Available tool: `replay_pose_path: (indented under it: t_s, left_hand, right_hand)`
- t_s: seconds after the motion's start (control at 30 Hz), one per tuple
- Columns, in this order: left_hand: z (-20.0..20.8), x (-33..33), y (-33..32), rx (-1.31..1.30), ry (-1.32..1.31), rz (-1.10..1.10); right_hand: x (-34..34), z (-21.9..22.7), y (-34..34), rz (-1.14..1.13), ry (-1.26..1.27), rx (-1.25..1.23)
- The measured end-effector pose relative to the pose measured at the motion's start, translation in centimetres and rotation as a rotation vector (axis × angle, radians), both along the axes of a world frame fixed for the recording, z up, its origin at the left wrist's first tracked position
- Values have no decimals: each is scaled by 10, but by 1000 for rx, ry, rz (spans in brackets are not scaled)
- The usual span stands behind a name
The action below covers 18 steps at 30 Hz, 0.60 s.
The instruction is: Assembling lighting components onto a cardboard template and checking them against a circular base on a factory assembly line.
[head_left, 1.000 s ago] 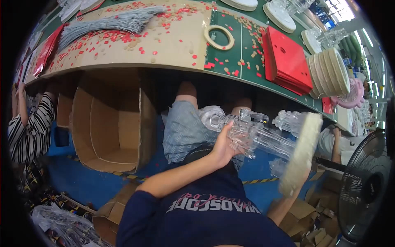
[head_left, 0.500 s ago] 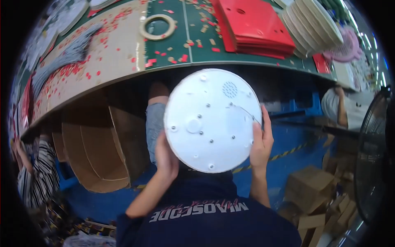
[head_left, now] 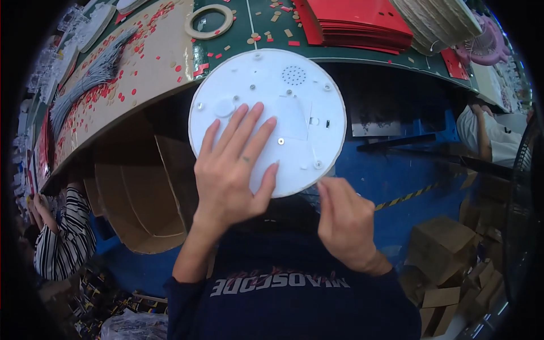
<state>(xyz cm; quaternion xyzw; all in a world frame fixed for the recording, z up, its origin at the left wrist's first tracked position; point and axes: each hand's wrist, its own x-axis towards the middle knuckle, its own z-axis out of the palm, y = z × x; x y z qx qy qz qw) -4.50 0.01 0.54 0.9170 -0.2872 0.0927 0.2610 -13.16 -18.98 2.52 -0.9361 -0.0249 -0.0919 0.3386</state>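
A round white plastic disc (head_left: 331,127) with small screws, a patch of punched dots and a small slot overlaps the table's front edge in the view. A pale, nearly square piece (head_left: 296,122) lies on its face. My left hand (head_left: 226,175) rests flat on the disc, fingers spread, covering its lower left part. At the lower right rim is my right hand (head_left: 347,218), its fingers curled into a pinch against the edge. Whatever sits between those fingertips is hidden.
On the green table (head_left: 241,42) lie a tape roll (head_left: 209,35), stacked red sheets (head_left: 357,25), grey wires (head_left: 90,79) and scraps. Cartons stand at left (head_left: 130,192) and right (head_left: 442,243). Co-workers sit at both sides, and a fan (head_left: 518,198) stands at right.
The disc has moved up and left, toward the table. My left hand went from its rim onto its face. My right hand slid down to the lower rim and curled its fingers.
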Motion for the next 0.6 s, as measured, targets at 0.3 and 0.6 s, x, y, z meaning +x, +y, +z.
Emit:
replay_pose_path:
  t_s: [0.3, 0.6]
  left_hand:
    - [-18, 18, 33, -134, -220, -80]
    - [-26, -90, -14, -367, 19, 183]
  right_hand:
    - [-14, -34, 28, 158, -105, 113]
    - [-8, -55, 23, 290, -243, 26]
